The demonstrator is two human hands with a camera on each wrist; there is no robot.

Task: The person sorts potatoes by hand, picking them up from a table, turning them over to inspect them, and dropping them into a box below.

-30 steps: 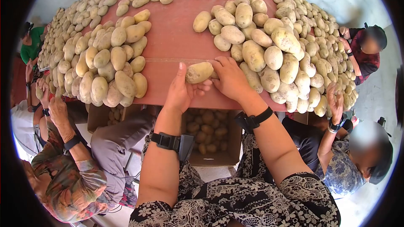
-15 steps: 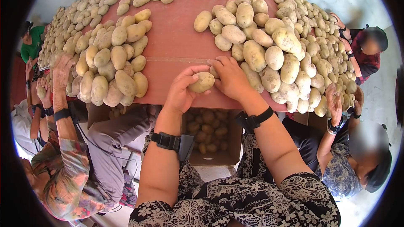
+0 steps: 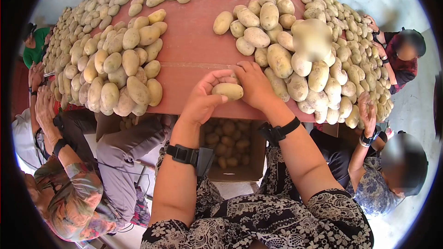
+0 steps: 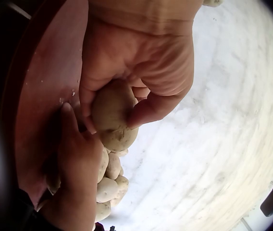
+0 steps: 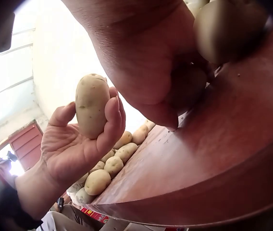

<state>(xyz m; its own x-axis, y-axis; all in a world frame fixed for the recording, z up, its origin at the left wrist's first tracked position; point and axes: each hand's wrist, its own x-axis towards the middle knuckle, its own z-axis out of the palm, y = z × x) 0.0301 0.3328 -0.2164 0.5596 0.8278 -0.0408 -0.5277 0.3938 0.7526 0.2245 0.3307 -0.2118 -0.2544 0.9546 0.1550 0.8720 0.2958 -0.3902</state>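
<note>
In the head view my left hand (image 3: 200, 99) holds an oval yellow-brown potato (image 3: 228, 91) between thumb and fingers, above the red table's near edge. The right wrist view shows the same potato (image 5: 91, 106) standing upright in that hand's grip, and the left wrist view shows a rough mark low on its skin. Just to the right, my right hand (image 3: 254, 85) rests low over the tabletop, back of the hand up. Its fingers curl round a second potato (image 5: 188, 85), shaded under the palm and mostly hidden from above.
Heaps of potatoes lie on the red table (image 3: 184, 50), one left (image 3: 117, 67) and a larger one right (image 3: 300, 60). Below the edge stands a cardboard box (image 3: 233, 173) holding more potatoes. Other people sit on both sides, one in a flowered sleeve (image 3: 83, 189) at left.
My left hand has turned the potato over and shifted it slightly right, its palm now more open to view. The right hand stays in place. The person at left has drawn a hand back from the heap.
</note>
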